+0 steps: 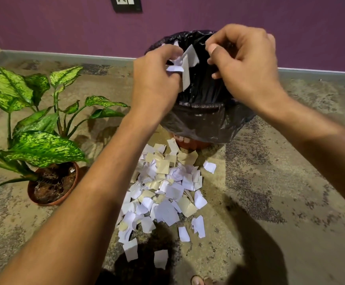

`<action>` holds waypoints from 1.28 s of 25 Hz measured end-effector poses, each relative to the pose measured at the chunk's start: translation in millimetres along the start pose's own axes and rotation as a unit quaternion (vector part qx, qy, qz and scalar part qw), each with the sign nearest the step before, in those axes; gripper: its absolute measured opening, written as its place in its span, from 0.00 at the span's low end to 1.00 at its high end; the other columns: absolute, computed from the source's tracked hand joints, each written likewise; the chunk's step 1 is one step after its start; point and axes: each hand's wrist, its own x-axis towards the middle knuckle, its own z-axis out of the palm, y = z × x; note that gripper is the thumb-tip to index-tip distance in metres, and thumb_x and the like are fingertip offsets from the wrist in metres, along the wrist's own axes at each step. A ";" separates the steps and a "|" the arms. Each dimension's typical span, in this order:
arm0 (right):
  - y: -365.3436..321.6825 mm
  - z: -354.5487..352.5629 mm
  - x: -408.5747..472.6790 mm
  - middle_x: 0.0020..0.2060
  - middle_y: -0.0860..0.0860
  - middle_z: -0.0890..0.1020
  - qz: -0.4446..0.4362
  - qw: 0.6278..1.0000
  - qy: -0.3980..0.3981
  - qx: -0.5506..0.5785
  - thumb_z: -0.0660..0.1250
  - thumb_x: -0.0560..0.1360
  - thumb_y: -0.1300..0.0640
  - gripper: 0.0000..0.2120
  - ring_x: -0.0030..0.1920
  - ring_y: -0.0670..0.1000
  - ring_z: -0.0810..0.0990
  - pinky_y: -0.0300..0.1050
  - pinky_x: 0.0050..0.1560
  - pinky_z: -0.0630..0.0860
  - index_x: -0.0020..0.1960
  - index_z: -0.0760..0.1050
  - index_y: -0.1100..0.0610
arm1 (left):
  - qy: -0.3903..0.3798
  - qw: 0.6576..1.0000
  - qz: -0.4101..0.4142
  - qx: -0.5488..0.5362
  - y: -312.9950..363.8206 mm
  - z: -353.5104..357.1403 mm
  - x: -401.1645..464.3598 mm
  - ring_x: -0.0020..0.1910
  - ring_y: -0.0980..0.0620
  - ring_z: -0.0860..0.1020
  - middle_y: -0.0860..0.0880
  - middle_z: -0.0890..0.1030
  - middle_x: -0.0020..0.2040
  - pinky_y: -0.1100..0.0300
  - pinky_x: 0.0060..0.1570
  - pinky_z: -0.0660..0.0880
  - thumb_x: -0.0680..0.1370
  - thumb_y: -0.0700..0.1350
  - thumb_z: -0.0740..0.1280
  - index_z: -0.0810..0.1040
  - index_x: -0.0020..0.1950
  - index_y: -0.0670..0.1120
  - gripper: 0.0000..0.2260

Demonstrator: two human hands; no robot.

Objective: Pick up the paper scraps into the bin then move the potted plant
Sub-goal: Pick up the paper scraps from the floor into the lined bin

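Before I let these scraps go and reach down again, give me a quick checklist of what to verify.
1. Left hand over the black-lined bin mouth: ok.
2. White paper scraps in its grip: ok.
3. Right hand holding anything: cannot tell.
4. Floor pile of white and beige paper scraps cleared: not ok.
5. Green-leaved plant in its terracotta pot upright, apart from the pile: ok.

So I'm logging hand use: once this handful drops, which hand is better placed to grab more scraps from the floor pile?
Probably the right hand: it seems empty above the bin, while the left hand holds paper scraps. The floor pile lies between both arms.
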 end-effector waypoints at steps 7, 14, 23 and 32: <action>-10.0 4.5 -24.4 0.39 0.47 0.83 -0.044 0.997 -0.054 0.015 0.63 0.78 0.56 0.09 0.40 0.48 0.83 0.52 0.40 0.81 0.48 0.81 0.56 | -0.022 0.998 0.061 -0.014 -10.0 -7.6 -16.7 0.56 0.62 0.76 0.55 0.81 0.55 0.70 0.56 0.74 0.73 0.33 0.66 0.80 0.58 0.48 0.17; -3.2 34.8 -74.8 0.43 0.41 0.82 -0.020 0.905 -0.422 -0.050 0.65 0.79 0.54 0.07 0.41 0.41 0.80 0.44 0.47 0.78 0.54 0.81 0.52 | 0.052 0.998 0.004 -0.043 -72.1 -13.0 -110.1 0.44 0.56 0.80 0.53 0.82 0.45 0.60 0.45 0.79 0.73 0.32 0.65 0.83 0.49 0.43 0.11; 86.3 97.0 -160.7 0.79 0.55 0.47 0.034 0.722 -0.646 -0.247 0.75 0.66 0.40 0.54 0.75 0.60 0.62 0.51 0.68 0.70 0.79 0.42 0.41 | -0.312 0.903 -0.266 0.131 -163.8 -19.8 -157.6 0.56 0.50 0.72 0.45 0.63 0.72 0.68 0.47 0.72 0.71 0.47 0.75 0.60 0.74 0.49 0.36; 77.0 134.6 -201.7 0.79 0.49 0.46 -0.086 0.725 -0.648 -0.219 0.72 0.73 0.52 0.44 0.71 0.57 0.68 0.51 0.58 0.76 0.77 0.46 0.35 | -0.463 0.783 -0.384 0.159 -190.8 -3.3 -191.6 0.75 0.38 0.55 0.39 0.35 0.76 0.51 0.66 0.66 0.66 0.46 0.79 0.34 0.77 0.54 0.58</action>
